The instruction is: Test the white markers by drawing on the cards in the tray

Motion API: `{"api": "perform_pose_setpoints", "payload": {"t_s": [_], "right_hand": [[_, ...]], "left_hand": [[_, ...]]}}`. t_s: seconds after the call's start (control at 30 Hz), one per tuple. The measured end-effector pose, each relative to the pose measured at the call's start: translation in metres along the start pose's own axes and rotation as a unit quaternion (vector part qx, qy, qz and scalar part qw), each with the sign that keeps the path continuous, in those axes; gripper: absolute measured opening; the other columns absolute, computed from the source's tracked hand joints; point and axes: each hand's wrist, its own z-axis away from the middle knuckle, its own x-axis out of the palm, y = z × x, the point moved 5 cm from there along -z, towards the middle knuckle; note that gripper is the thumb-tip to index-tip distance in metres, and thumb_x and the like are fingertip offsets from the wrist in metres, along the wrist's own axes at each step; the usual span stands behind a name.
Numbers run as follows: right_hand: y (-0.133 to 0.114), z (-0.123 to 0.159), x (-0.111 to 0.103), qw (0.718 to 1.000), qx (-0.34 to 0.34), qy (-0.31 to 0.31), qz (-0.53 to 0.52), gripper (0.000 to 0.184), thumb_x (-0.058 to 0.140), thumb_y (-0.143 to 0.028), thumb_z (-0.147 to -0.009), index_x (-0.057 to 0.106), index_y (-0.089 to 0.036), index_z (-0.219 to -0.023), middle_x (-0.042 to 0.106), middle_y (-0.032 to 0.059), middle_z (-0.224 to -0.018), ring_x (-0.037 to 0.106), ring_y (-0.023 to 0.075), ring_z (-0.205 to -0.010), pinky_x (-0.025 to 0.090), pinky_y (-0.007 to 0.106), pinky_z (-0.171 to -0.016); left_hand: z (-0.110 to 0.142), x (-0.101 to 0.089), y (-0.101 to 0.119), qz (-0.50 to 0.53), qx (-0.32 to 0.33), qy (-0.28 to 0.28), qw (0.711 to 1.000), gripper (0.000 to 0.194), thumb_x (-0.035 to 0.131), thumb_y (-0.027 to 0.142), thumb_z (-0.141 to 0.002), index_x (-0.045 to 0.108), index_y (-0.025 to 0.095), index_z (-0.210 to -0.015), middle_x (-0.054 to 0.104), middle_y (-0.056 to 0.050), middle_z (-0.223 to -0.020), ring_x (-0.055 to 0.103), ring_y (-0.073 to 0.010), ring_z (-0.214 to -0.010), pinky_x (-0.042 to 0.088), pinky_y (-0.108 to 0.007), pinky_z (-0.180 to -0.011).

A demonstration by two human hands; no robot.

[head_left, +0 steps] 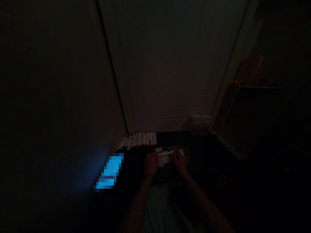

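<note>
The scene is very dark. In front of me on the dark table lies a clear plastic case [187, 153], with a few white markers [160, 161] standing side by side in its left part. My right hand [179, 161] is closed on the right end of a white marker [168, 153] that lies crosswise over the case. At the case's left edge my left hand [151, 164] has its fingers curled, close to the marker's other end. The dim light hides exactly what those left fingertips touch.
A row of white markers [143, 139] lies at the back left by the wall. A bright, blurred-out screen [110, 171] glows at the left. Two clear plastic cases [201, 124] stand against the wall at back right. A shelf unit [257, 86] rises farther right.
</note>
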Motion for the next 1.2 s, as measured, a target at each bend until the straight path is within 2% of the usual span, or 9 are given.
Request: {"api": "perform_pose_setpoints", "payload": {"t_s": [0.13, 0.33, 0.8, 1.2], "right_hand": [[0.0021, -0.0003, 0.0001, 1.0, -0.005, 0.001, 0.012, 0.032, 0.034, -0.037, -0.089, 0.055, -0.023, -0.109, 0.063, 0.0028, -0.095, 0.058, 0.0159, -0.082, 0.043, 0.025, -0.071], [0.0042, -0.0015, 0.0019, 1.0, -0.016, -0.001, 0.02, 0.03, 0.033, -0.034, -0.089, 0.057, -0.022, -0.104, 0.063, 0.0028, -0.097, 0.058, 0.0159, -0.085, 0.042, 0.026, -0.074], [0.0014, 0.0001, 0.0021, 0.999, -0.02, -0.007, 0.038, 0.03, 0.033, -0.034, -0.09, 0.056, -0.024, -0.104, 0.063, 0.0018, -0.097, 0.058, 0.0155, -0.084, 0.042, 0.025, -0.072], [0.0013, -0.0001, 0.002, 0.998, -0.022, -0.003, 0.051, 0.03, 0.031, -0.033, -0.09, 0.056, -0.024, -0.104, 0.063, 0.0018, -0.096, 0.058, 0.0159, -0.085, 0.042, 0.025, -0.072]], "left_hand": [[-0.0001, -0.0017, 0.0011, 0.002, -0.002, -0.012, 1.0, 0.032, 0.027, 0.029, -0.091, 0.057, 0.021, -0.09, 0.062, -0.005, -0.093, 0.05, -0.0181, -0.087, 0.034, -0.03, -0.076], [0.0007, -0.0013, 0.0011, 0.005, -0.003, -0.01, 1.0, 0.03, 0.028, 0.028, -0.091, 0.057, 0.022, -0.094, 0.062, -0.005, -0.098, 0.05, -0.0184, -0.091, 0.034, -0.03, -0.078], [0.0012, -0.0006, 0.0006, 0.008, -0.007, -0.006, 1.0, 0.03, 0.027, 0.028, -0.091, 0.056, 0.023, -0.091, 0.062, -0.004, -0.094, 0.051, -0.0183, -0.09, 0.034, -0.03, -0.077], [0.0004, 0.0001, 0.0001, 0.007, 0.017, 0.012, 1.0, 0.031, 0.027, 0.028, -0.091, 0.057, 0.022, -0.086, 0.062, -0.004, -0.088, 0.051, -0.0177, -0.084, 0.035, -0.029, -0.074]]}}
